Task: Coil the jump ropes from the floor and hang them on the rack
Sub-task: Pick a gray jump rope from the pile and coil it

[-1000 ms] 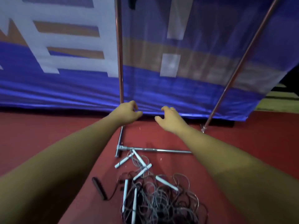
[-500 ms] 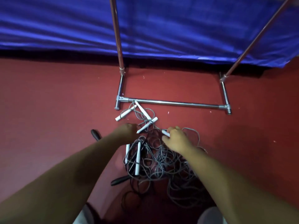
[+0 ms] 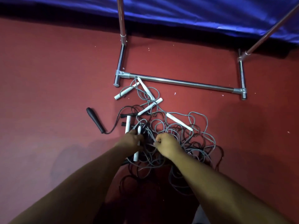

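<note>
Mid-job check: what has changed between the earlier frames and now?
Both hands came down from in front of the curtain into the rope pile on the floor. The left hand now grips a white handle, and the right hand pinches a grey cord. The rack, the black handle and the other white handles near the bar stayed where they were.
</note>
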A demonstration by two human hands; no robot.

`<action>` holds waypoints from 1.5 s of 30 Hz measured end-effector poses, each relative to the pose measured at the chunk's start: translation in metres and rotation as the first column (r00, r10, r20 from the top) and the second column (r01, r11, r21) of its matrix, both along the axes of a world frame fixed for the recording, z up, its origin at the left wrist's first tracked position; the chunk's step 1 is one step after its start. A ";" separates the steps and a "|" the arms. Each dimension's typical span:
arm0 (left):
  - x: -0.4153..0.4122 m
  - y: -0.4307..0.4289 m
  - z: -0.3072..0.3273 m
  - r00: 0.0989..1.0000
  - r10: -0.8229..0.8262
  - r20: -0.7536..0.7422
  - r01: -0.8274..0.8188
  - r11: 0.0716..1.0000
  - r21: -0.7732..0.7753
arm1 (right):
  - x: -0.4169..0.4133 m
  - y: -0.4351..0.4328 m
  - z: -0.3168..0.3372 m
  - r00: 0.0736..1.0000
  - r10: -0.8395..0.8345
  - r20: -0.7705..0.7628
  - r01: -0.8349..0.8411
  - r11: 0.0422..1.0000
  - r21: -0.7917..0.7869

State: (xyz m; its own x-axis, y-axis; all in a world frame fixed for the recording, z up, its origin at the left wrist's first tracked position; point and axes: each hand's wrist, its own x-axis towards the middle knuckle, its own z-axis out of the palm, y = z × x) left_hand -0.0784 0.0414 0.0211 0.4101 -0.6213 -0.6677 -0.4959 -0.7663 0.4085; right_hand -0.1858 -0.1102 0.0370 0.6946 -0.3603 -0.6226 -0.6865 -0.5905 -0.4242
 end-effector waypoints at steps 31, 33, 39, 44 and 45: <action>-0.039 0.005 0.396 0.918 0.130 -0.374 -0.367 0.633 -0.681 | -0.061 -0.035 0.417 0.586 -0.262 0.766 0.197 0.964 0.180; -0.050 0.009 0.407 0.903 0.141 -0.406 -0.400 0.620 -0.675 | -0.067 -0.034 0.418 0.563 -0.291 0.774 0.219 0.955 0.200; -0.058 0.013 0.418 0.684 0.120 -0.719 -0.711 0.331 -0.621 | -0.076 -0.028 0.405 0.665 -0.192 0.722 0.122 0.981 0.149; -0.041 0.016 0.433 0.505 -0.047 -0.862 -0.859 0.068 -0.507 | -0.081 -0.047 0.366 0.863 -0.069 0.500 0.084 0.996 -0.007; -0.033 0.019 0.434 0.460 -0.083 -0.884 -0.886 0.025 -0.464 | -0.083 -0.053 0.360 0.909 -0.057 0.414 0.068 0.998 -0.014</action>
